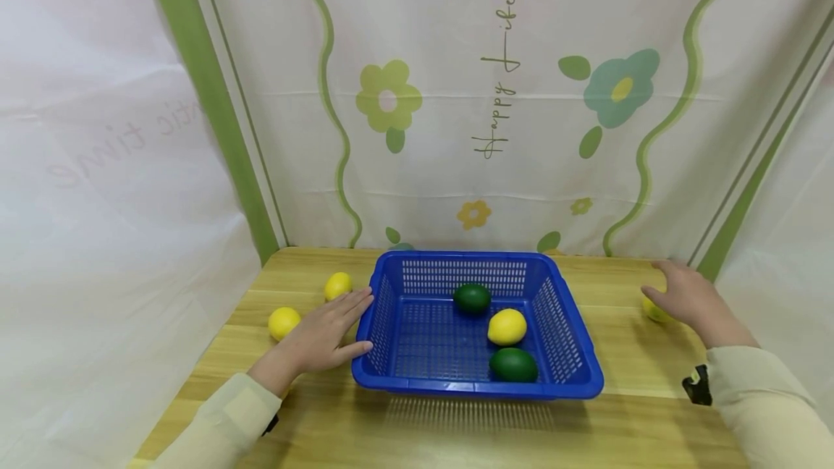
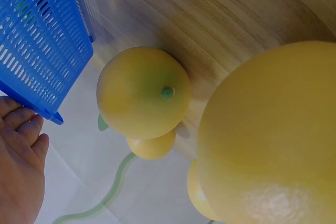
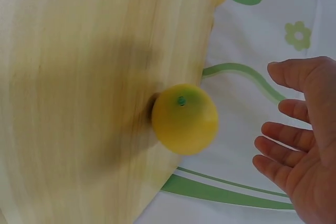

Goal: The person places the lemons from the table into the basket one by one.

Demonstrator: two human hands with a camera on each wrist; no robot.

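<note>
A blue plastic basket (image 1: 472, 387) with slotted walls stands on the table, holding a lemon (image 1: 507, 327) and two dark green, avocado-like fruits (image 1: 472, 299). My left hand (image 1: 327, 331) rests its straight fingers on the basket's left rim, thumb apart from them; in the left wrist view those fingertips meet the blue rim. On the far right, my right hand (image 1: 692, 302) hovers beside another lemon (image 1: 654, 310), partly hiding it. The right wrist view shows that lemon (image 3: 185, 119) with a gap between it and the loosely spread fingers.
Left of the basket lie more lemons (image 1: 284, 323), one (image 1: 338, 286) near the back; the left wrist view shows several, one very close (image 2: 273, 135). The wooden table (image 1: 625, 360) ends at a printed curtain (image 1: 443, 165) behind, with white cloth at both sides.
</note>
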